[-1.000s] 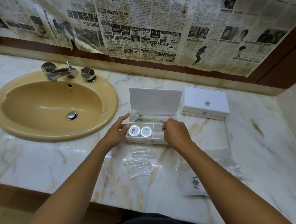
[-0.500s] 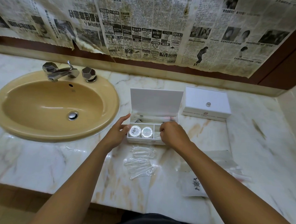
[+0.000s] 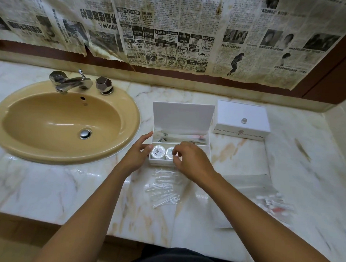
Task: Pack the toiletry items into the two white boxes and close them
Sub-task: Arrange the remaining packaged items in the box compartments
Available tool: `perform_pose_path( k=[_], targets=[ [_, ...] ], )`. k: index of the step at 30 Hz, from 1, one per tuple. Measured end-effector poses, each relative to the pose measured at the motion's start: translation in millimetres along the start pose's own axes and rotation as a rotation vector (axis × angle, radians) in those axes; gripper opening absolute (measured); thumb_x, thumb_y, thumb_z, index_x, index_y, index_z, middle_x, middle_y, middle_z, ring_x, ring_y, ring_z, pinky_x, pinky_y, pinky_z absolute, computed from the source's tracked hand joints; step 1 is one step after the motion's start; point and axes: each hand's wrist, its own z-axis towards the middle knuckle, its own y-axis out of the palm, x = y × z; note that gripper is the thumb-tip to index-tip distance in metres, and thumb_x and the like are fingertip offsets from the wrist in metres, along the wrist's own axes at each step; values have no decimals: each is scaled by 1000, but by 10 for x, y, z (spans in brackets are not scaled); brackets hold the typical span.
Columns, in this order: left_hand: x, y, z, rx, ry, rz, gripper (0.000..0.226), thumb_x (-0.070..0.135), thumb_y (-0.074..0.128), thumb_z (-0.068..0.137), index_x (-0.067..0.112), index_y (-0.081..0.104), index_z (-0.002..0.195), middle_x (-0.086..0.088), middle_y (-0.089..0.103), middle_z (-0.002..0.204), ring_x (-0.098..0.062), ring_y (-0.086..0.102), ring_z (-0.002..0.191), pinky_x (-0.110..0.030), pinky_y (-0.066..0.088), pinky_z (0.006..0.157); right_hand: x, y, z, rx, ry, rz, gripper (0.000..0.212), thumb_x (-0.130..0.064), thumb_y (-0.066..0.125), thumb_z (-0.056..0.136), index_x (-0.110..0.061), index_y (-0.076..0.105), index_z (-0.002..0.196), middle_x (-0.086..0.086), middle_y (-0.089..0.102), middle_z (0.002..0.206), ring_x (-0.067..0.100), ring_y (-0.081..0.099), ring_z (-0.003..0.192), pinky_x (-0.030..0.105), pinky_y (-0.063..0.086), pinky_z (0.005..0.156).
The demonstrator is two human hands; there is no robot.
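From my remote seat I see two bare forearms reaching in from the lower edge of the view, with no sleeves, no watch, no rings and no gloves on either. My left hand (image 3: 137, 156) and my right hand (image 3: 192, 161) are both uncovered, the nails short. At the bottom centre, between the arms, shows a strip of dark clothing (image 3: 183, 257), plain, blackish, its kind unclear.

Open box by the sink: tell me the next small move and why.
Probably lift the right hand out of the open box and reach for the clear packets on the counter in front. Two round tins already sit in the front section, the left hand touches the box's side, and the packets are unpacked.
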Motion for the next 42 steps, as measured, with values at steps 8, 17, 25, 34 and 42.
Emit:
perform_pose_path(
  k=[8,17,25,34,42],
  targets=[
    [16,10,-8,-4,-3,-6,43,34,48,101,51,38,140,-2,65,121,-16,59,109,-40,43,104,-136,358,-246,-391,-144,-128,26,-16,57,85,-19,68,108,4,64,110,24,58,102,27,38,73],
    [34,16,-21,7,13,23,44,31,47,102,46,36,143,-3,64,121,-10,56,98,-38,42,101,-79,541,-391,-542,-205,-232,27,-6,61,79,-14,65,104,7,61,109,28,58,99,28,36,68],
    [16,12,-7,7,12,20,44,33,48,102,48,37,142,-1,65,115,-10,56,96,-38,43,100,-84,628,-391,-543,-220,-296,20,3,55,79,-4,65,95,13,62,102,33,59,93,30,35,65],
    [-6,8,-1,5,8,4,44,34,48,102,50,38,141,2,66,114,-9,58,97,-38,44,99,-164,418,-254,-374,-202,-197,16,-11,53,85,-10,66,93,10,66,99,31,60,90,29,38,64],
    [2,15,-11,10,14,1,45,31,47,102,46,38,143,7,62,94,-4,53,80,-33,43,91,19,-84,67,-55,35,-88,14,-16,54,85,-17,67,88,3,68,89,25,61,84,31,47,69]
  ],
)
